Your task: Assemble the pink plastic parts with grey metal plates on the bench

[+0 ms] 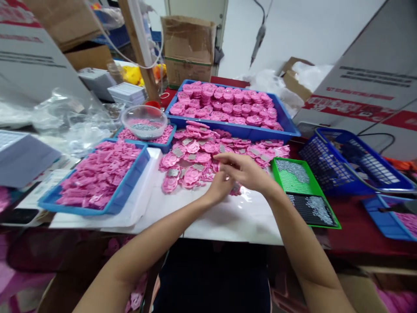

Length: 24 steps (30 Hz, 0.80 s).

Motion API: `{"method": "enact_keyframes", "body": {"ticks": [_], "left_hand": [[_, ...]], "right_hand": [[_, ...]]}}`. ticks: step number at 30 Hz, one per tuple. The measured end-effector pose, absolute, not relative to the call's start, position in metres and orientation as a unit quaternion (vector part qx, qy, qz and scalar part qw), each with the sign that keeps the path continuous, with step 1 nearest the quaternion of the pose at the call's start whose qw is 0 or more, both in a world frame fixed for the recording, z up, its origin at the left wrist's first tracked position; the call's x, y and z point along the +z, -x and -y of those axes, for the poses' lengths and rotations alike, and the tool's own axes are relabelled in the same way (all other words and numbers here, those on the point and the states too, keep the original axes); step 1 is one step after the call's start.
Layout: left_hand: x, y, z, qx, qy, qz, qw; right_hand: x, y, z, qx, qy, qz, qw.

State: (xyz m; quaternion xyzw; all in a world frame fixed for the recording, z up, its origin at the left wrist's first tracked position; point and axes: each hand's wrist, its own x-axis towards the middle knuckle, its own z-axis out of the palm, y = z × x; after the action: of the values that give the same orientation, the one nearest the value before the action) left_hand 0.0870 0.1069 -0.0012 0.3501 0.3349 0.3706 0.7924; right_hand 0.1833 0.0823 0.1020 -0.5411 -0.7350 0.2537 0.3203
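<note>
Head view. Counter (350,228), red surface, white sheet (250,224) along the front edge.

Containers:
- Large blue tray (273,135), rear edge: rounded pink pieces, stacked in rows.
- Blue tray (125,189), front left corner: heap of long, narrow pink parts.
- Small blue tray (167,145), behind it: small pink pieces; clear bowl (163,119) on top holds small silvery parts.
- Green tray (314,184), right of the sheet: silvery bits; black front section, likewise filled.
- Blue basket (329,169), latticed, toward the right edge; contents unclear.

Markings: white printed panels at left (29,56) and right (358,87), red bands, dark lines of text; too blurred to read.

Materials: pink pieces (192,174), rounded, plastic-looking, many with flat grey patches, heaped mid-counter before the large tray. Brown cardboard box (189,48) behind.

Hands: left hand (222,186) and right hand (243,169) together at the heap's front edge, right overlapping left, fingers bent. Each grip narrow; whether either holds a piece is not discernible.
</note>
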Motion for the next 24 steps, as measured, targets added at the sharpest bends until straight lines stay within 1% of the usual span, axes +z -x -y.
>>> {"method": "enact_keyframes", "body": {"ticks": [1, 3, 5, 8, 11, 16, 24], "left_hand": [[-0.001, -0.086, -0.107, 0.352, -0.401, -0.305, 0.789], [-0.003, -0.085, -0.109, 0.344, -0.505, -0.263, 0.747], [-0.005, -0.084, -0.110, 0.356, -0.586, -0.254, 0.682], [-0.009, -0.085, -0.110, 0.380, -0.640, -0.271, 0.611], [-0.012, -0.087, -0.111, 0.379, -0.652, -0.283, 0.592], [-0.014, -0.084, -0.111, 0.358, -0.648, -0.287, 0.607], [-0.016, -0.074, -0.107, 0.367, -0.718, -0.296, 0.513]], "right_hand": [[0.099, -0.197, -0.076, 0.255, 0.562, 0.701, 0.357], [0.088, -0.216, -0.067, 0.250, 0.598, 0.633, 0.424], [0.074, -0.225, -0.060, 0.249, 0.614, 0.568, 0.488], [0.056, -0.226, -0.054, 0.263, 0.610, 0.519, 0.538], [0.047, -0.224, -0.051, 0.267, 0.608, 0.512, 0.545], [0.039, -0.227, -0.052, 0.267, 0.623, 0.507, 0.532], [0.026, -0.220, -0.052, 0.271, 0.626, 0.501, 0.533]]}}
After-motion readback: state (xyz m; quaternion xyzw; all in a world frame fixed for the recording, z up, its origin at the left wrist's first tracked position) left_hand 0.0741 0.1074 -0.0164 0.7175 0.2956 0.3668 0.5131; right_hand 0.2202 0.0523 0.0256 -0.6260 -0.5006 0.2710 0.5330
